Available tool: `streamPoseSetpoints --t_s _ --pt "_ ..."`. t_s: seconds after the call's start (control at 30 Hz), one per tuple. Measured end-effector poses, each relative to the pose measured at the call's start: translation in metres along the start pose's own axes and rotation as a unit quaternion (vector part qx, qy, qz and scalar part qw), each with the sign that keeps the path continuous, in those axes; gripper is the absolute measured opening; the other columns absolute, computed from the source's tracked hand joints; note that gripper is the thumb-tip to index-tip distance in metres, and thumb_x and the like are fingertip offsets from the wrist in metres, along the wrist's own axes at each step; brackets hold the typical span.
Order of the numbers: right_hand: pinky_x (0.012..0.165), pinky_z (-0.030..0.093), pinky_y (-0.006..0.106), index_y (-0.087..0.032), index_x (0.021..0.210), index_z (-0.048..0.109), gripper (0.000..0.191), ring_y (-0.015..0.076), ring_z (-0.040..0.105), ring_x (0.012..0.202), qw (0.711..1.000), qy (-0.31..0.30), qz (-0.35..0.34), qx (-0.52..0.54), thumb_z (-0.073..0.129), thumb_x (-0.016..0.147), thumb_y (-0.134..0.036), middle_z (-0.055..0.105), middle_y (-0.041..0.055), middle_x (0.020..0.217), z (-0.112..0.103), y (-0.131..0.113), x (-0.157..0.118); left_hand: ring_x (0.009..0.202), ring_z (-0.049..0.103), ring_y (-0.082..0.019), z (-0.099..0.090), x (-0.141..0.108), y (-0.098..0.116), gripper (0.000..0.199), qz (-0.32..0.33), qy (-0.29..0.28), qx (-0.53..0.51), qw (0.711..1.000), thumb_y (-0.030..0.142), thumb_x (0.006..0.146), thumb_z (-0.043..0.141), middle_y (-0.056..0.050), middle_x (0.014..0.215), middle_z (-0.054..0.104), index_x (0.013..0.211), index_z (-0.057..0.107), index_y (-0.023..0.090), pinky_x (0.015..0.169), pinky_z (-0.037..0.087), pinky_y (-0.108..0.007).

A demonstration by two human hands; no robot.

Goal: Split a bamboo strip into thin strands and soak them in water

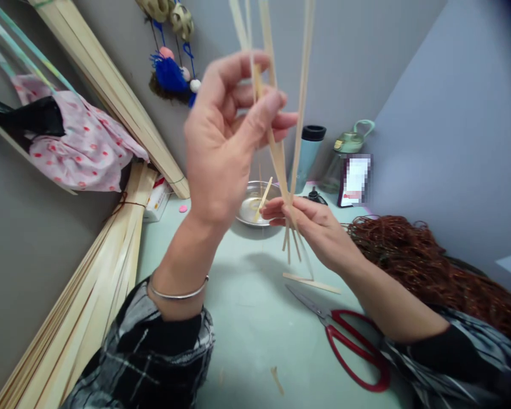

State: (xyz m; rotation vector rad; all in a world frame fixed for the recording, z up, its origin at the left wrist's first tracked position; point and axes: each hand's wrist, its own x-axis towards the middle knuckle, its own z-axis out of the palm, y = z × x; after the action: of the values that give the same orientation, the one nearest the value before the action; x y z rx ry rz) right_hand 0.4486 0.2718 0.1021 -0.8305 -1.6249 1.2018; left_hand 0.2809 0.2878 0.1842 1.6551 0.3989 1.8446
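Several long, thin pale strips, bamboo-like, run upward out of view; one bamboo strip [300, 130] stands to the right of the others. My left hand [225, 142] is raised, its thumb and fingers closed on strips of the bunch. Lower down, my right hand [319, 227] pinches the strips where they come together. Their short ends fan out below the right fingers. Behind that hand is a shallow metal bowl [242, 215] with a strip piece [264, 199] leaning in it. Red-handled scissors [330, 321] lie on the table below my right hand.
Bundled wide strips [106, 284] lean at the left, with another bundle [106, 85] above. A blue tumbler [310, 156], green-lidded bottle [344, 147] and phone [355, 179] stand at the back. Brown cord [409, 255] is heaped at the right. Strip scraps [310, 282] lie on the table [247, 324].
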Motion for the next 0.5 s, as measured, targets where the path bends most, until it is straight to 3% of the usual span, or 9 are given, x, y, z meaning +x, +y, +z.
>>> streamPoseSetpoints --t_s 0.1,0.23,0.33,0.43,0.5 --pt "0.1 0.054 0.038 -0.022 0.107 0.073 0.031 0.0201 0.07 0.104 1.0 -0.017 0.007 0.005 0.059 0.099 -0.048 0.074 0.0063 0.11 0.003 0.005 0.0 0.085 0.072 -0.014 0.003 -0.009 -0.011 0.018 0.006 0.021 -0.055 0.998 0.009 0.096 0.062 0.003 0.087 0.064 0.109 0.061 0.022 0.091 0.061 -0.035" --pt "0.103 0.053 0.04 -0.022 0.106 0.071 0.037 0.0206 0.071 0.104 0.998 -0.011 0.018 0.061 0.055 0.099 -0.054 0.075 0.0072 0.109 0.003 0.006 0.0 0.089 0.073 -0.013 0.002 -0.003 -0.009 0.013 0.005 0.017 -0.032 0.999 0.016 0.098 0.062 0.003 0.096 0.067 0.109 0.061 0.024 0.086 0.061 -0.029" --pt "0.103 0.052 0.042 -0.022 0.114 0.068 0.048 0.0229 0.07 0.109 0.995 -0.029 0.027 0.092 0.048 0.099 -0.063 0.073 0.0101 0.115 0.006 0.008 0.0 0.094 0.074 -0.014 0.004 0.005 -0.011 0.01 0.01 0.016 -0.04 0.999 0.016 0.101 0.056 0.001 0.099 0.067 0.111 0.058 0.019 0.085 0.06 -0.029" --pt "0.096 0.055 0.04 -0.023 0.126 0.061 0.05 0.0216 0.068 0.103 0.995 -0.055 0.046 0.067 0.072 0.087 -0.052 0.071 0.0082 0.114 0.013 0.015 0.0 0.087 0.074 -0.014 0.008 0.008 -0.023 0.009 -0.002 0.046 -0.076 0.996 0.013 0.103 0.05 0.001 0.092 0.065 0.106 0.057 0.017 0.082 0.059 -0.029" --pt "0.088 0.055 0.036 -0.022 0.124 0.06 0.052 0.0183 0.068 0.092 0.994 -0.07 0.067 0.05 0.082 0.08 -0.039 0.07 0.0042 0.102 0.019 0.021 0.0 0.084 0.073 -0.014 0.009 0.008 -0.032 0.012 -0.022 0.078 -0.087 0.993 0.012 0.104 0.047 0.001 0.088 0.063 0.102 0.056 0.019 0.081 0.059 -0.029"
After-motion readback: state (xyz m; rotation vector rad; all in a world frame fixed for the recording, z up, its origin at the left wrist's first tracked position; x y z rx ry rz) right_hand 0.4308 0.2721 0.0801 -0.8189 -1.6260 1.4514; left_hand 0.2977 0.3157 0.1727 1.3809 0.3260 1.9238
